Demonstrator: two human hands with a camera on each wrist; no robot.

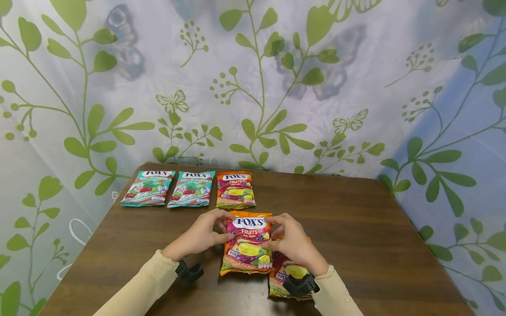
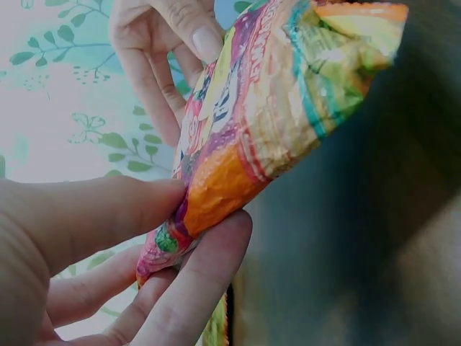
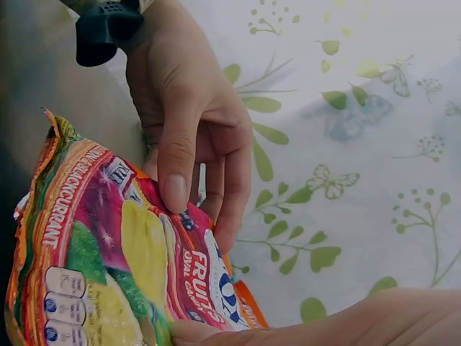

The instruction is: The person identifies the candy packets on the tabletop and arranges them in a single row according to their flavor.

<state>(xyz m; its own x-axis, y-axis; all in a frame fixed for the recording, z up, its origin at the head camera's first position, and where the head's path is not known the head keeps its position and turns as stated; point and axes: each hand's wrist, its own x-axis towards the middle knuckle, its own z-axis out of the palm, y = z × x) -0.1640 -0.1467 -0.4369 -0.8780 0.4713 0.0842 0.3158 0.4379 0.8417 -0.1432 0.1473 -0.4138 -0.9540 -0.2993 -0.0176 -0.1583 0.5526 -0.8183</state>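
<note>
Cream sleeves (image 1: 144, 281) flank a Fruits bag (image 1: 247, 245), gripped by left hand (image 1: 201, 235) and right hand (image 1: 291, 241), three packets (image 1: 191, 189) beyond it.

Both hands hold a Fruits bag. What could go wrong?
The held bag is pinched at its sides by left hand and right hand; it might slip if either grip loosens. The right wrist band appears over the lower bag and could drag it. The rear Fruits bag lies just ahead and may get bumped.
</note>
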